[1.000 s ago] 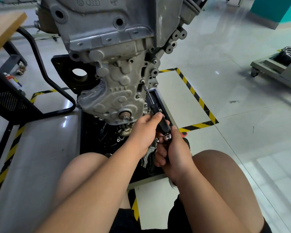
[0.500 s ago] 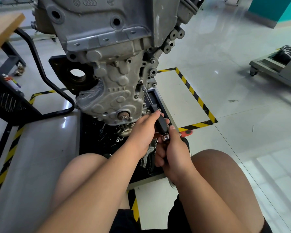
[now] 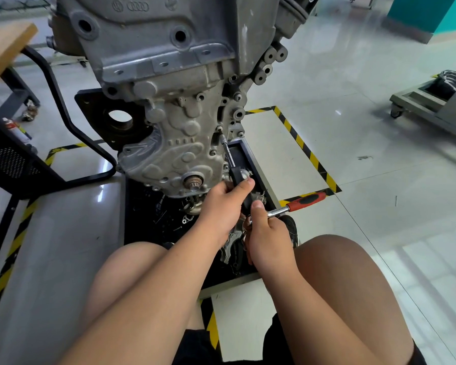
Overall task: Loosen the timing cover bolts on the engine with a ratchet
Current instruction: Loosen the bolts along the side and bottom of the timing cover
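Observation:
A grey engine with a ribbed timing cover (image 3: 179, 151) hangs in front of me. A thin extension bar (image 3: 228, 154) runs from a bolt (image 3: 219, 129) on the cover's right edge down to a black driver handle (image 3: 241, 184). My left hand (image 3: 223, 206) grips that black handle. My right hand (image 3: 267, 239) holds the head end of a ratchet whose red and black handle (image 3: 307, 201) sticks out to the right. The ratchet head itself is hidden behind my thumb.
A black drip tray (image 3: 250, 154) with several loose metal parts lies under the engine. Yellow-black tape (image 3: 304, 147) marks the floor. A black mesh cart (image 3: 8, 164) stands at left, a wooden bench top (image 3: 3, 48) above it, a wheeled grey stand (image 3: 432, 106) at right.
The ratchet's red handle has swung out to the right into plain view. My right hand has shifted slightly lower; the left hand stays on the black handle.

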Motion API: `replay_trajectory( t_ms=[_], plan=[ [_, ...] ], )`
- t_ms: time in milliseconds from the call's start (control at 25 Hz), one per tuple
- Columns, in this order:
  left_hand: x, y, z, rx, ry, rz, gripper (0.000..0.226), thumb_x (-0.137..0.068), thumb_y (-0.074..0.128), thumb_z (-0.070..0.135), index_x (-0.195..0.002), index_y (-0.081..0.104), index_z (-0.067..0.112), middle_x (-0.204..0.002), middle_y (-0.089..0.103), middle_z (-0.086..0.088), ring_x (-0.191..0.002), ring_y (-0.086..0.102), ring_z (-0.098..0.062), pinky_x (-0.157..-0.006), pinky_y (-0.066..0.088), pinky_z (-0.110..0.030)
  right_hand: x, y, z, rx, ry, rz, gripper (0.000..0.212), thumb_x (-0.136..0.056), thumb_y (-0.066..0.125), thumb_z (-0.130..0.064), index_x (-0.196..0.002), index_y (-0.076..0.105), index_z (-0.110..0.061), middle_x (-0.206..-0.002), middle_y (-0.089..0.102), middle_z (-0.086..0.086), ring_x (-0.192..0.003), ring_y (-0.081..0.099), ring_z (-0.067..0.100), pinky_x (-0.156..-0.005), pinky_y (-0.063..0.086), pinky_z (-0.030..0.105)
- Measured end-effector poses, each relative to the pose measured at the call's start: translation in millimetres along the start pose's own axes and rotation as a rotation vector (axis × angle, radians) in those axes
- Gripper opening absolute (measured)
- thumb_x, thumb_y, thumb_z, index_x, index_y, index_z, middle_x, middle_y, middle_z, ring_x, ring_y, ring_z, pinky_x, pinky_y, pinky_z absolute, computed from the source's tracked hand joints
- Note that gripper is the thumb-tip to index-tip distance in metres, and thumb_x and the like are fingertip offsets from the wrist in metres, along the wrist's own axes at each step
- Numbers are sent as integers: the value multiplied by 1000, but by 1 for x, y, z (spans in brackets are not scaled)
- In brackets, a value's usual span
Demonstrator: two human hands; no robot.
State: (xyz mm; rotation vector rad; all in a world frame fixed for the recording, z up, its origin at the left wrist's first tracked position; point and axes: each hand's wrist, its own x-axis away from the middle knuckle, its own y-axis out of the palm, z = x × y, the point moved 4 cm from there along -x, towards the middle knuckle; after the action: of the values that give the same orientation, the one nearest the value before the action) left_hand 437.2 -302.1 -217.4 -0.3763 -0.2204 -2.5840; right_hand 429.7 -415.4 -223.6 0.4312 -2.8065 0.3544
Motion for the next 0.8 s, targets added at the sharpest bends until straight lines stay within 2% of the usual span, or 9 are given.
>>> replay_trajectory(
  t_ms=[80, 160, 240, 280, 360, 480, 560, 680, 800],
  plan=[
    [0, 3, 0, -22, -16, -8, 42, -68, 66, 56, -91, 70, 21, -95, 73, -5, -94, 68, -25, -84, 54, -44, 1, 2, 1, -66, 51, -36, 57, -96, 34, -55, -54, 42, -17, -41, 41, -5, -37, 40, 14, -39, 32, 23],
    [-2, 6, -1, 13, -35, -31, 38, -74, 61, 56, -86, 70, 22, -82, 70, 0, -79, 65, -19, -67, 51, -32, 1, 9, 2, -373, 217, -146, 59, -96, 32, -58, -56, 45, -16, -39, 35, 0, -32, 32, 19, -37, 28, 24],
    [-2, 8, -2, 83, -23, -69, 27, -88, 58, 43, -87, 68, 17, -76, 68, 0, -65, 61, -17, -53, 45, -24, 2, 15, 0, -699, 370, -239, 60, -95, 32, -60, -56, 46, -17, -40, 29, 0, -29, 23, 16, -38, 23, 22],
    [-2, 7, -2, 88, -5, -74, 24, -92, 57, 35, -88, 67, 15, -76, 69, -1, -62, 60, -17, -49, 43, -23, 1, 15, 1, -759, 394, -256, 60, -95, 32, -61, -56, 47, -17, -40, 28, 0, -29, 21, 16, -38, 23, 21],
    [-2, 3, -2, 64, 25, -57, 21, -92, 60, 31, -85, 67, 13, -73, 69, -2, -64, 58, -22, -50, 45, -26, 2, 15, 2, -731, 387, -261, 60, -95, 32, -61, -58, 47, -17, -40, 29, 0, -29, 22, 16, -38, 23, 21],
    [-2, 0, -1, 17, 28, -22, 23, -83, 67, 37, -81, 68, 14, -75, 70, -6, -74, 62, -26, -73, 54, -42, 0, 6, 4, -274, 190, -104, 59, -95, 31, -60, -55, 47, -19, -41, 40, -1, -34, 37, 18, -40, 30, 25],
    [-1, -2, -1, -27, 30, 3, 30, -78, 69, 43, -86, 69, 14, -87, 73, -10, -83, 67, -27, -80, 55, -43, -1, 1, 2, -67, 32, -1, 57, -94, 35, -56, -49, 43, -22, -41, 42, -8, -39, 39, 12, -47, 33, 28],
    [-1, -3, -1, -41, 26, 12, 29, -85, 64, 47, -89, 69, 18, -93, 73, -8, -83, 67, -18, -72, 55, -33, -1, 1, 2, -89, 8, -7, 56, -94, 35, -57, -54, 42, -19, -42, 43, -7, -39, 40, 13, -44, 34, 26],
    [-1, 5, 1, 104, -27, -50, 33, -99, 47, 38, -91, 66, 13, -80, 72, -6, -75, 67, -18, -67, 52, -27, 0, 8, 3, -406, 238, -149, 60, -95, 31, -60, -57, 47, -15, -42, 39, 3, -33, 34, 19, -37, 29, 24]
  ],
)
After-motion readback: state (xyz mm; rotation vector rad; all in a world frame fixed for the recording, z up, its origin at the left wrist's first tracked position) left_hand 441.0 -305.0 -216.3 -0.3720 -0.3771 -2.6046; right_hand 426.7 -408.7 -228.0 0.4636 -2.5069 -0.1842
